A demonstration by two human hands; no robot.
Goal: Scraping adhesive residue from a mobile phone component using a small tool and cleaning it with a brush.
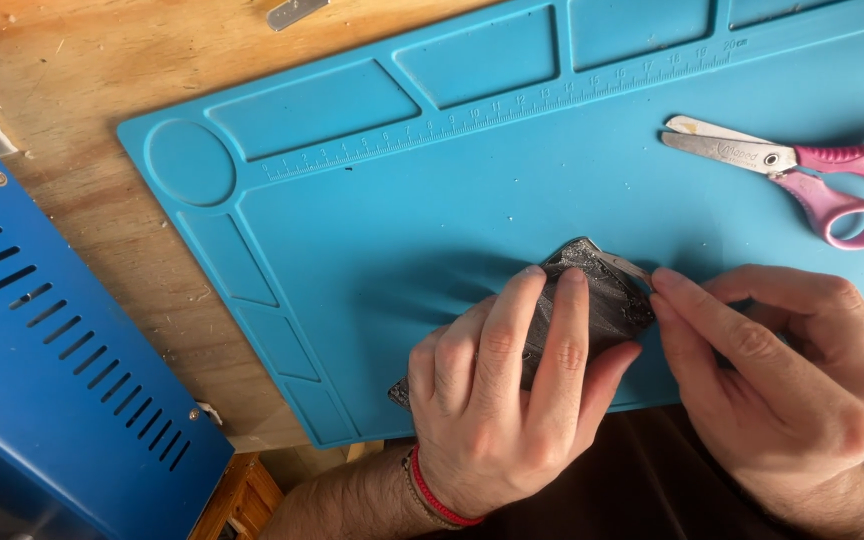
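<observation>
A flat grey component (592, 300) is held down on the blue silicone work mat (432, 210) by the left hand (507, 390), fingers pressed together over it. Its thin metal strip (624, 266) is pinched by the right hand (772, 370). Pink-handled scissors (802, 170) lie well apart.

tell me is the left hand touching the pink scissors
Apart. The head view shows the left hand pressed on the grey flat piece near the blue mat's front edge, while the pink scissors lie far off, with bare mat between.
</observation>
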